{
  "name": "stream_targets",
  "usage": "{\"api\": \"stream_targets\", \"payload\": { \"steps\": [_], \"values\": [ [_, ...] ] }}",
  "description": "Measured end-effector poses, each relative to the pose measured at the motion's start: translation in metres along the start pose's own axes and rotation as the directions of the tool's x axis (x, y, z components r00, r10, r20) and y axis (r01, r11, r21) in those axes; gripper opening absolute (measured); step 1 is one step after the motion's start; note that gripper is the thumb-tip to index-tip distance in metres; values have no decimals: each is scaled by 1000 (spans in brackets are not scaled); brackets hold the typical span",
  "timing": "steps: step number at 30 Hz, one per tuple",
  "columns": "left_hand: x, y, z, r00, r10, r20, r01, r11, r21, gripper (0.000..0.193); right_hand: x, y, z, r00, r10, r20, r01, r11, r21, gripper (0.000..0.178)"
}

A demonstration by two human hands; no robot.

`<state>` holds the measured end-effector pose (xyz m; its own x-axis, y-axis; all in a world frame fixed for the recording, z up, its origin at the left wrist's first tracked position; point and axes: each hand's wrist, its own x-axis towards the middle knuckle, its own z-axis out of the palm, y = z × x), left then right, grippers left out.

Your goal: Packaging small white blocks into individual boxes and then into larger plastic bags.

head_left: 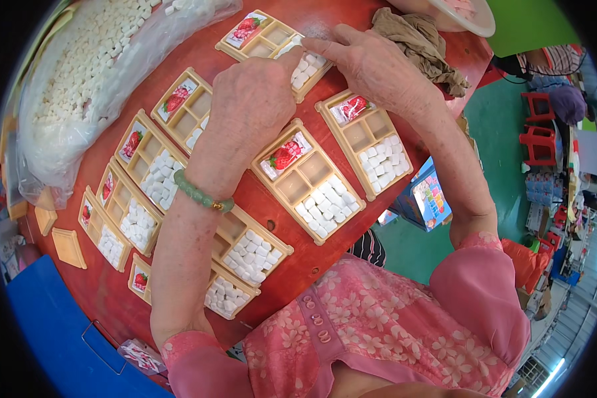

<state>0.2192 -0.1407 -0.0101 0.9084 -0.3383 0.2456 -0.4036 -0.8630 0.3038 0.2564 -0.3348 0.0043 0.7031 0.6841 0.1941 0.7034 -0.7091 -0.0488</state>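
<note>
At the far side of the red table, both my hands meet over a cream compartment tray (229, 48) with a strawberry-printed packet (247, 30) and small white marshmallow-like pieces (306, 71). My left hand (255, 96) is curled over the tray's near edge, its index finger reaching the pieces; its other fingers are mostly hidden. From the right, my right hand (371, 66) lies over the same tray's right end, index finger stretched out onto the pieces. A green bead bracelet (202, 192) circles my left wrist. Nearer stand similar filled trays, including a middle tray (308, 180) and a right tray (365, 142).
A large clear bag (79, 106) of white pieces lies at the left. A brown cloth (414, 46) and a pale basin (458, 13) are at the far right. Small cream blocks (68, 248) sit at the table's left edge. Red stools (537, 142) stand beyond.
</note>
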Motion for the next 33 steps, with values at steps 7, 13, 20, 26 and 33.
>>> {"api": "stream_targets", "payload": {
  "steps": [7, 13, 20, 26, 33],
  "values": [
    [1, -2, 3, 1000, -8, -25, 6, 998, -55, 29, 0, 1, 3, 1000, -3, -17, 2, 1000, -24, 45],
    [1, -6, 5, 999, -14, -44, 10, 996, -83, 26, -3, -3, -4, 999, 32, -12, -32, 999, -43, 48],
    [2, -4, 4, 1000, -16, 22, 16, 1000, 3, 26, -16, -8, -10, 999, -11, 40, 13, 999, -37, 50],
    [1, -3, 1, 1000, -1, 9, 1, 1000, -24, 28, -20, -8, -5, 997, -75, 0, 75, 992, -105, 58],
    [-2, -1, -6, 999, -36, -16, 35, 998, -58, 25, -23, -10, -4, 999, -49, 3, 49, 992, -120, 62]
  ]
}}
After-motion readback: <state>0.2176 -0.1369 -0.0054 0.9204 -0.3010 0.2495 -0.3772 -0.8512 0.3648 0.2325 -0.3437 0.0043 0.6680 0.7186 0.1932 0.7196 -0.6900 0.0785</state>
